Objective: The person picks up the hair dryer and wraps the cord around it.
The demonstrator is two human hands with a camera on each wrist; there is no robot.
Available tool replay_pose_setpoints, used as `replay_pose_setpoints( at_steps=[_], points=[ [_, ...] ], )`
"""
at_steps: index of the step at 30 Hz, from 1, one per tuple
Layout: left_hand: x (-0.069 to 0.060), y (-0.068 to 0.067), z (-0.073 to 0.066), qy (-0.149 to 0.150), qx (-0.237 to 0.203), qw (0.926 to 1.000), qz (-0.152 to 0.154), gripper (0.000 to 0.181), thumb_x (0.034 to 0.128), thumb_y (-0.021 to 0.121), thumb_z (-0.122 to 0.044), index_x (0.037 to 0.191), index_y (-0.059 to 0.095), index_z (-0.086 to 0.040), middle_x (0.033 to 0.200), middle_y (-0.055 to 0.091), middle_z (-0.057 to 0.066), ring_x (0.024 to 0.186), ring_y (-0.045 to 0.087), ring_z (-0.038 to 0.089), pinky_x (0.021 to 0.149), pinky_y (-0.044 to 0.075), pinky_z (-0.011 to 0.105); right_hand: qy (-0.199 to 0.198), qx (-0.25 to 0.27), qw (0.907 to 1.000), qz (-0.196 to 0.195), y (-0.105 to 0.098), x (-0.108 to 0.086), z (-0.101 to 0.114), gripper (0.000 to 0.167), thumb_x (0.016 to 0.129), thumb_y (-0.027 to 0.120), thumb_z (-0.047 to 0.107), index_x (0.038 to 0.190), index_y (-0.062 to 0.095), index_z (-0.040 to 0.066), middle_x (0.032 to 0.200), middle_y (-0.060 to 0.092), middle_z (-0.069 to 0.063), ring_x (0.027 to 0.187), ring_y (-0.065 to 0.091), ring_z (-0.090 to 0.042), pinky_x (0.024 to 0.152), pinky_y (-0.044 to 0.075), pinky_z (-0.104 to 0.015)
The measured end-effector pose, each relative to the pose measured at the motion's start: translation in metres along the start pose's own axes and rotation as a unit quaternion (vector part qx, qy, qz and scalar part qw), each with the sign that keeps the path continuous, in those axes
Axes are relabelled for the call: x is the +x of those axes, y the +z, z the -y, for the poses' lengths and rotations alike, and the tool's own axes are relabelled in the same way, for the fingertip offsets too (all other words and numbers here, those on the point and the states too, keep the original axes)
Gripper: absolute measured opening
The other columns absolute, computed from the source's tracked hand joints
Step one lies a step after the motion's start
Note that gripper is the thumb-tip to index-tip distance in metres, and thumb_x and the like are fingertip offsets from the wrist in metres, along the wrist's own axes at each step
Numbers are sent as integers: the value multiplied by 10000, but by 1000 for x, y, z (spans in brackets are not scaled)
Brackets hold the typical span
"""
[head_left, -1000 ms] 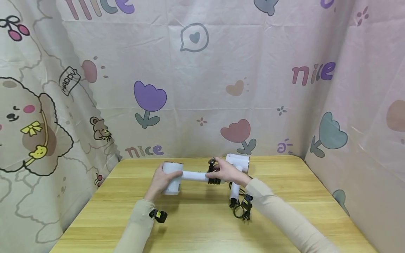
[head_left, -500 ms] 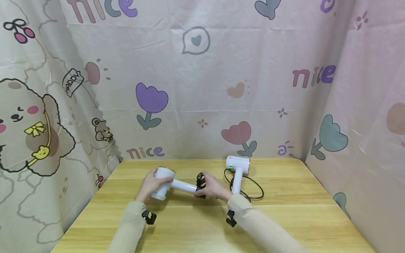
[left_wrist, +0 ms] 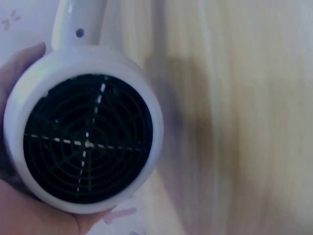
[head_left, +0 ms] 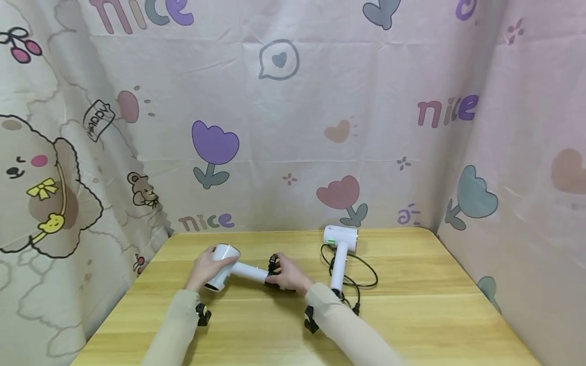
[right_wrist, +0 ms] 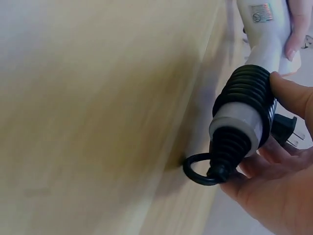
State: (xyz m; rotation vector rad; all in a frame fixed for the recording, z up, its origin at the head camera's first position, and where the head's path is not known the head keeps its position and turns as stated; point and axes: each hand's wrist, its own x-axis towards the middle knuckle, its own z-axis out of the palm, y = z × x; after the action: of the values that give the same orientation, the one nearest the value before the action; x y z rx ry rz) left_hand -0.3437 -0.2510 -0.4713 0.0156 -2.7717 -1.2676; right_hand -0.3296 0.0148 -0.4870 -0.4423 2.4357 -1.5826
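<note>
A white hair dryer [head_left: 249, 272] is held between both hands at the left of the table. My left hand [head_left: 202, 268] grips its barrel, with the thumb over the near side. Its dark round grille [left_wrist: 88, 139] faces the left wrist camera. My right hand [head_left: 289, 275] holds the handle's end, where the black cord [right_wrist: 247, 88] is wound in several turns. Beside those turns, the two-prong plug [right_wrist: 284, 128] shows near the right fingers. Part of the right hand's grip lies hidden behind the handle.
A second white hair dryer [head_left: 339, 267] lies on the wooden table [head_left: 426, 305], right of my right hand. Its loose black cord [head_left: 373, 274] loops around the handle, with a plug [head_left: 356, 308] near my right sleeve. A printed curtain [head_left: 274, 127] surrounds the back and sides.
Both hands have carried the hair dryer left and nearer to me, and it has tilted, handle end lower. My right arm has moved off the second hair dryer, whose cord now shows more.
</note>
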Motion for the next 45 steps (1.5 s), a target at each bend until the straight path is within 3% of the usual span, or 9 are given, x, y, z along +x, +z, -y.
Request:
replay_pose_setpoints(
  at_steps=[3,7,10,13,19,26,33,38,45],
  points=[
    [3,-5,10,-67,0,9999,113,918,846,708,-519,1449,344,71,1274,547,334,874,646,274,641,554,307,-31,-116,9999,-44,8,6,2,680,851,759,102,1421,392,48,1195,630,-163,879,629,-221,618,537,-308],
    [4,-7,17,-139,-130,9996,207,950,857,696,-526,1471,298,80,1328,501,343,953,629,304,679,557,312,-151,-745,9970,-153,16,10,5,700,861,755,135,1447,383,43,1230,632,-161,1046,632,-271,827,551,-379],
    [4,-8,21,-145,-175,9997,102,963,848,699,-542,1477,294,64,1335,499,338,975,627,325,692,566,330,-303,-1181,9924,-160,20,11,6,711,888,726,159,1477,347,37,1277,611,-188,1147,601,-310,960,511,-436],
    [5,-8,24,-53,99,9999,-78,970,846,678,-584,1461,316,72,1309,523,337,968,632,324,713,564,354,-392,-1439,9887,-173,24,14,6,722,916,693,181,1506,301,38,1339,572,-223,1190,582,-327,1010,485,-456],
    [2,-7,21,-192,744,9969,-168,981,845,633,-645,1461,337,59,1307,542,324,1009,627,372,780,547,440,-337,-1508,9879,-118,25,17,5,707,954,644,201,1524,258,35,1404,515,-245,1257,539,-345,1056,451,-465],
    [9,0,25,-419,1234,9912,-230,1022,806,601,-724,1458,377,31,1363,509,325,1091,587,446,845,498,525,-109,-1320,9912,8,23,19,2,694,976,611,201,1532,240,14,1500,417,-230,1370,428,-364,1126,374,-491],
    [9,0,22,-506,1272,9897,-409,997,780,629,-722,1429,438,11,1340,530,323,1040,605,443,746,509,490,-197,-1389,9901,-17,23,23,0,638,971,615,215,1487,332,-30,1361,566,-199,1256,537,-306,1059,444,-433],
    [9,0,19,-597,1272,9891,-437,1011,767,628,-738,1431,439,0,1350,521,324,1050,600,447,748,504,489,-462,-1278,9907,42,21,23,-1,434,968,614,176,1349,522,-10,1229,646,-166,1113,605,-256,953,496,-377],
    [11,1,17,-621,1349,9879,-438,991,772,627,-732,1432,443,-16,1344,532,313,1039,603,435,744,499,494,-586,-1569,9859,-36,19,21,-3,374,979,601,214,1306,589,33,1350,595,-134,1247,555,-277,1059,453,-406]
  ],
)
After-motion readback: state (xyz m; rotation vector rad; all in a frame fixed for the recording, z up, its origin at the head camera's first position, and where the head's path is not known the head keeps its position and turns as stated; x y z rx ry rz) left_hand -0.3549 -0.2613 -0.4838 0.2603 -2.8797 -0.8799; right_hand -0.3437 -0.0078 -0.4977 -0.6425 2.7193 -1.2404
